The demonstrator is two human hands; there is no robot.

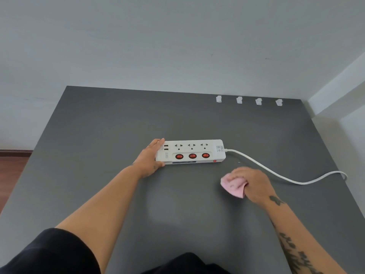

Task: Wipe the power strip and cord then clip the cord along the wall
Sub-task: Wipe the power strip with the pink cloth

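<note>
Pink cloth (234,185) bunched in our right hand (251,183), ready to wipe; our flat, open left hand (151,158) braces the power strip (190,152); cord (276,172) trails beyond the right hand.

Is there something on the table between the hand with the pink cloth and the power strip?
Nothing visible is in the way. The right hand holds the pink cloth just in front of the power strip, with only bare table between them. The left hand rests against the strip's far end, and the cord runs off to the right.
</note>
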